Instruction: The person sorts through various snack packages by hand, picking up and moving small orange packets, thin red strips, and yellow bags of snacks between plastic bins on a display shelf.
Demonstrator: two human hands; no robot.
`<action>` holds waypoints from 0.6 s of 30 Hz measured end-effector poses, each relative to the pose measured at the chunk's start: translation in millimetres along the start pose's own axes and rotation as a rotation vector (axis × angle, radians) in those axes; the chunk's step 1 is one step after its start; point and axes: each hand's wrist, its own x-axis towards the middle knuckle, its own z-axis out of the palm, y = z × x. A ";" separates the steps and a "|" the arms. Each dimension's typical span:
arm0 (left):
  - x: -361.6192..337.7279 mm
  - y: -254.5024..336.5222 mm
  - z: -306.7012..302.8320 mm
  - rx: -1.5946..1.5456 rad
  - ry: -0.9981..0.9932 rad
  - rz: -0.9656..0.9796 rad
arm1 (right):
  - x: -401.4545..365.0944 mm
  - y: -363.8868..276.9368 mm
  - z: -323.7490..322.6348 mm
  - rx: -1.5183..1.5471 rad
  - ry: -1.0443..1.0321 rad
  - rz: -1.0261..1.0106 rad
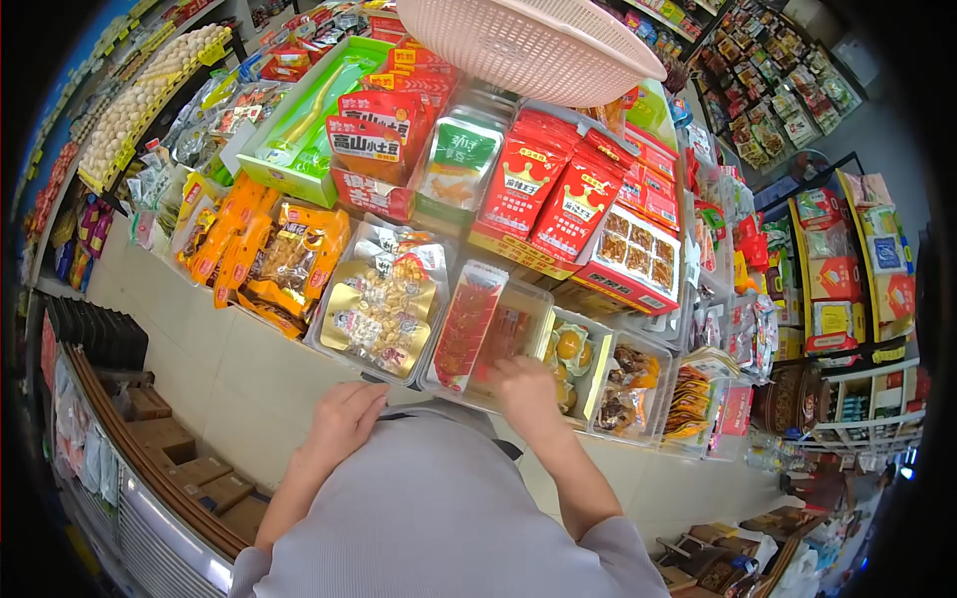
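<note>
My right hand (525, 392) reaches over the front edge of a clear plastic bin (538, 299), its fingers curled down at the reddish contents; what they grip, if anything, is hidden. In that bin's left part stands a long red snack packet (471, 324), untouched by either hand. My left hand (346, 419) rests with loosely extended fingers by the display's front edge, holding nothing. Just beyond it sits a bin of gold-and-clear snack bags (384, 299). To the right of my right hand is a bin of packets with round brown eggs (572, 349).
A pink plastic basket (538, 50) sits atop the display's far side. Red snack boxes (528, 189) and orange bags (294, 249) fill the display. Egg trays (155, 100) line a shelf at left. Behind me at lower left is a counter with cardboard boxes (199, 478).
</note>
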 end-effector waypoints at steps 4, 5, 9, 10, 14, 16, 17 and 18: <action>0.7 -0.6 -3.4 -0.008 -0.028 -0.007 | -3.2 -6.4 16.3 -0.030 -0.124 0.021; 2.0 -0.8 -5.2 -0.009 -0.038 -0.002 | -1.8 -7.5 17.9 -0.052 -0.152 0.040; 4.0 -4.3 -5.5 0.003 -0.036 0.028 | 1.8 -9.9 21.8 -0.049 -0.343 0.119; 4.0 -4.9 -6.3 0.004 -0.041 0.027 | 3.6 -12.3 15.3 -0.039 -0.347 0.120; 2.6 -7.0 -7.5 -0.001 -0.043 0.022 | 0.5 -11.2 11.8 0.019 -0.280 0.103; 1.9 -8.2 -8.5 -0.003 -0.041 0.022 | -0.5 -14.8 7.4 0.027 -0.237 0.101; 1.8 -8.5 -8.9 -0.004 -0.042 0.021 | -0.8 -17.1 3.4 0.031 -0.215 0.100; 2.0 -8.8 -9.3 -0.005 -0.043 0.021 | -0.6 -19.1 -1.3 0.054 -0.220 0.106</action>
